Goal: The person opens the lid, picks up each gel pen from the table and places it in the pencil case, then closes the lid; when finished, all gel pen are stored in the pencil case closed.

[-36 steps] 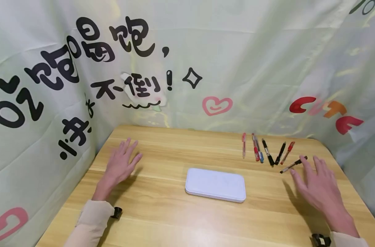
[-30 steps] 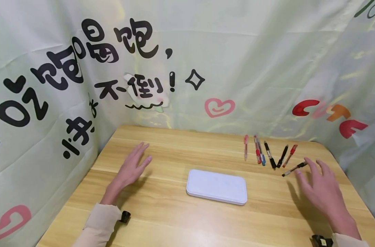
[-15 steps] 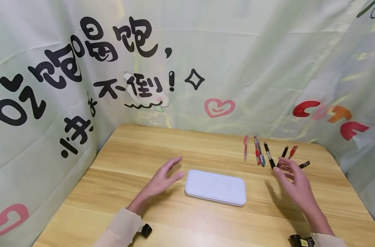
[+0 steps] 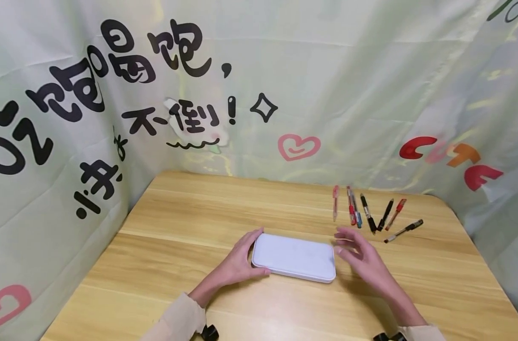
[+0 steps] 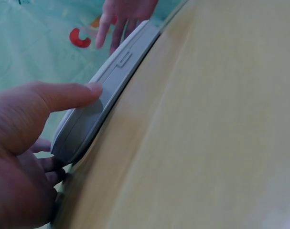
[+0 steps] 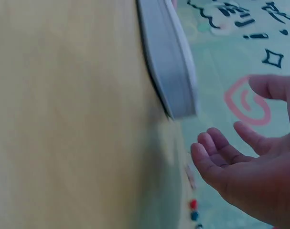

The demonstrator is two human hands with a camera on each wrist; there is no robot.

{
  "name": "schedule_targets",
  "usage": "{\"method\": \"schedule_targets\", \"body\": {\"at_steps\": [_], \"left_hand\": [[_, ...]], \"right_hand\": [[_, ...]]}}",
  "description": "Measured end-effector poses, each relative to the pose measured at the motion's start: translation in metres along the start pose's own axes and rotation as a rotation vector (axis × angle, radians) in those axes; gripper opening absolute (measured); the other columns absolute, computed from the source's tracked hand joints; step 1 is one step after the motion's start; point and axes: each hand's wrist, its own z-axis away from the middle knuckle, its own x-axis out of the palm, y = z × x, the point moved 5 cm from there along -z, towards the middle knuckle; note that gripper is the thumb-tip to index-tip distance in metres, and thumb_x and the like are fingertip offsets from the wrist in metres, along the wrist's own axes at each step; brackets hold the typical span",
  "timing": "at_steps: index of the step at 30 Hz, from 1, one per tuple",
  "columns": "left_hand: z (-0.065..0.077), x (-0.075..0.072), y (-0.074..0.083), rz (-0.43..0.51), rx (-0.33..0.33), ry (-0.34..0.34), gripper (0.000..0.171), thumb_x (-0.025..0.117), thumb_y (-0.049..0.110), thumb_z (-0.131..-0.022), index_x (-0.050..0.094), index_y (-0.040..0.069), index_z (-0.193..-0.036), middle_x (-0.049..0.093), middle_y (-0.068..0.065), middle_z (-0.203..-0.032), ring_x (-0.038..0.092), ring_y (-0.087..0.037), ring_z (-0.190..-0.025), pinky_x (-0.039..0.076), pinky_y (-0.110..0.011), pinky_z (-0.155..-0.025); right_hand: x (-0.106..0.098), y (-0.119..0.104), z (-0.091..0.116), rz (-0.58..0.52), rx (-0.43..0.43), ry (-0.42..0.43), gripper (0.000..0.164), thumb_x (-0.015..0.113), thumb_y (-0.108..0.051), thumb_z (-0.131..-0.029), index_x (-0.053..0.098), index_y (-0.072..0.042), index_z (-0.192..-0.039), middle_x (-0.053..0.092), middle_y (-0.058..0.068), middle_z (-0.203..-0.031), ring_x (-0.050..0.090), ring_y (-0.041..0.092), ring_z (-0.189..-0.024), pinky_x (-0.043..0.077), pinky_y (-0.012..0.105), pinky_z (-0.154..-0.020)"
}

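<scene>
Lavender case lies flat and closed near the middle of a wood-grain worktop, its left end in the grasp of a person's left hand, thumb on the front side and fingers round behind. The right hand, released with fingers loosely bent, hovers just beside the case's right end without touching it. The left wrist view shows a small tab on the case's front side. Beyond the right hand, pens in pink, red, blue and black lie spread toward the back edge, one black pen slanting nearest the front. Pale printed cloth hangs behind.
</scene>
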Motion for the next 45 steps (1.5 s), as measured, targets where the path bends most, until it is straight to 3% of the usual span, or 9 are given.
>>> {"method": "schedule_targets", "body": {"at_steps": [2, 6, 12, 17, 28, 37, 41, 45], "left_hand": [[0.001, 0.001, 0.0, -0.052, 0.01, 0.017, 0.107, 0.093, 0.032, -0.075, 0.032, 0.004, -0.159, 0.04, -0.017, -0.158, 0.037, -0.038, -0.144, 0.033, -0.061, -0.116], [0.001, 0.004, 0.001, -0.134, 0.026, 0.045, 0.106, 0.091, 0.033, -0.076, 0.032, 0.001, -0.158, 0.04, -0.019, -0.158, 0.036, -0.038, -0.145, 0.031, -0.06, -0.117], [0.001, 0.009, 0.003, -0.237, 0.035, 0.127, 0.106, 0.09, 0.037, -0.072, 0.035, 0.0, -0.156, 0.045, -0.017, -0.154, 0.04, -0.036, -0.143, 0.032, -0.057, -0.118], [0.002, 0.015, 0.003, -0.307, 0.013, 0.167, 0.109, 0.089, 0.045, -0.068, 0.038, 0.002, -0.154, 0.048, -0.015, -0.151, 0.044, -0.033, -0.14, 0.034, -0.054, -0.117], [0.002, 0.011, 0.001, -0.259, -0.04, 0.233, 0.111, 0.094, 0.042, -0.061, 0.041, 0.007, -0.152, 0.053, -0.009, -0.144, 0.052, -0.028, -0.128, 0.044, -0.051, -0.109], [0.003, 0.013, -0.001, -0.29, -0.052, 0.273, 0.11, 0.093, 0.05, -0.059, 0.043, 0.009, -0.149, 0.055, -0.006, -0.138, 0.057, -0.025, -0.117, 0.052, -0.048, -0.096], [0.003, 0.011, 0.001, -0.303, -0.048, 0.295, 0.11, 0.093, 0.046, -0.058, 0.043, 0.008, -0.148, 0.055, -0.007, -0.137, 0.056, -0.026, -0.117, 0.051, -0.048, -0.099], [0.004, 0.012, 0.0, -0.317, -0.05, 0.292, 0.111, 0.093, 0.047, -0.059, 0.042, 0.008, -0.149, 0.054, -0.007, -0.14, 0.055, -0.026, -0.122, 0.049, -0.049, -0.103]], "right_hand": [[0.012, 0.001, 0.001, -0.009, 0.014, -0.061, 0.061, 0.07, -0.017, -0.099, 0.042, 0.004, -0.149, 0.052, 0.026, -0.144, 0.05, 0.043, -0.132, 0.045, 0.02, -0.104], [0.027, 0.006, 0.004, 0.006, 0.028, -0.156, 0.075, 0.081, -0.017, -0.09, 0.04, 0.003, -0.151, 0.044, 0.028, -0.152, 0.043, 0.047, -0.139, 0.042, 0.029, -0.111], [0.031, 0.007, 0.005, 0.032, -0.014, -0.189, 0.088, 0.089, -0.011, -0.08, 0.038, 0.005, -0.15, 0.038, 0.032, -0.154, 0.037, 0.052, -0.141, 0.035, 0.042, -0.113], [0.036, 0.008, 0.006, 0.118, -0.031, -0.175, 0.092, 0.093, -0.011, -0.074, 0.041, 0.005, -0.149, 0.043, 0.027, -0.149, 0.042, 0.049, -0.138, 0.04, 0.051, -0.11], [0.045, -0.004, 0.003, 0.373, -0.13, -0.093, 0.094, 0.097, -0.019, -0.068, 0.049, 0.002, -0.146, 0.054, 0.019, -0.143, 0.055, 0.038, -0.129, 0.049, 0.05, -0.105], [0.049, -0.007, 0.005, 0.403, -0.159, -0.018, 0.091, 0.097, -0.013, -0.062, 0.055, 0.003, -0.141, 0.058, 0.021, -0.141, 0.056, 0.041, -0.129, 0.047, 0.05, -0.104], [0.052, -0.009, 0.003, 0.41, -0.182, 0.013, 0.09, 0.097, -0.012, -0.06, 0.057, 0.005, -0.139, 0.059, 0.024, -0.14, 0.057, 0.042, -0.127, 0.046, 0.051, -0.104], [0.055, -0.008, 0.005, 0.409, -0.152, 0.041, 0.088, 0.095, -0.01, -0.059, 0.059, 0.005, -0.138, 0.06, 0.023, -0.139, 0.058, 0.041, -0.127, 0.047, 0.052, -0.104]]}}
